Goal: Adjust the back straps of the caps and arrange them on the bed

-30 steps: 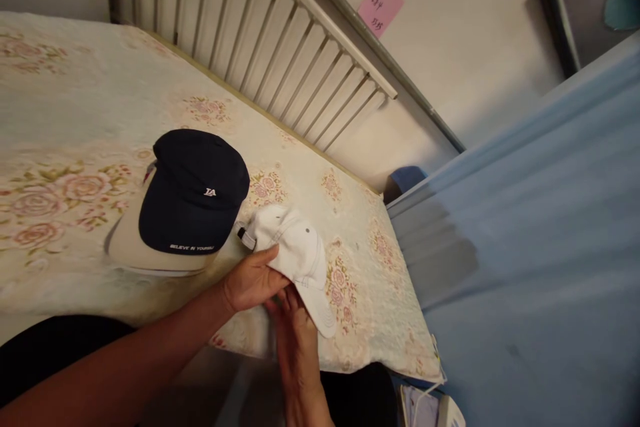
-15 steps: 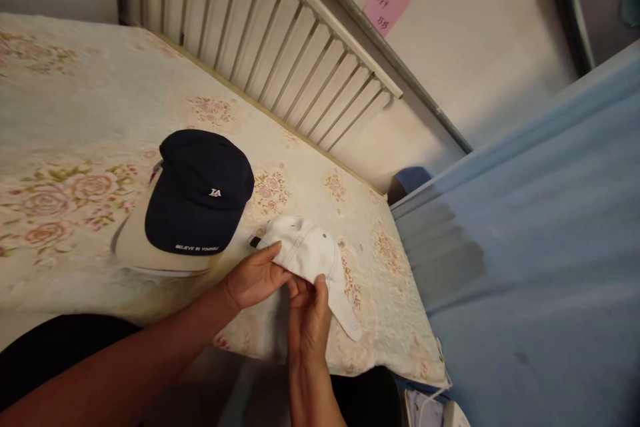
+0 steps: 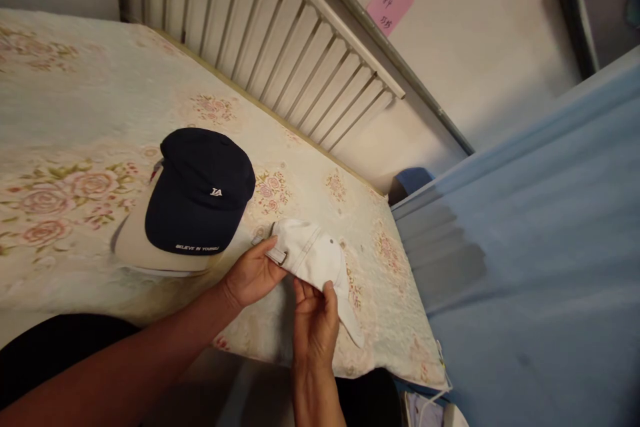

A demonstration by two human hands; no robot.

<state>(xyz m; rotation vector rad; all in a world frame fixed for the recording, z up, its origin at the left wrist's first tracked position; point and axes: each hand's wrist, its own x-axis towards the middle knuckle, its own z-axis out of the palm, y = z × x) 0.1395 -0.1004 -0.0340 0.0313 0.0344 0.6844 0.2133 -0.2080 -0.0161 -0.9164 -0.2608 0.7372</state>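
A white baseball cap [image 3: 315, 253] is held on its side above the table, its brim pointing down to the right. My left hand [image 3: 255, 272] pinches the cap's back edge by the adjuster strap [image 3: 275, 255], thumb on top. Lower on the rim, my right hand [image 3: 316, 313] grips the edge near the brim, its thumb outside and the other fingers partly hidden beneath. To the left lies a navy cap [image 3: 200, 193] with small white lettering, stacked on a beige cap [image 3: 133, 243].
A floral cloth [image 3: 100, 113] covers the table. Metal railings [image 3: 270, 40] run along its back edge. On the right hangs a blue curtain [image 3: 530, 247]. A pink note [image 3: 390, 3] is stuck to the wall, and a dark blue object [image 3: 413, 180] sits at the far corner.
The white cap has turned a little and shifted slightly right, bringing its back strap and buckle into view. My right hand moved slightly right with it. The stacked caps stay put.
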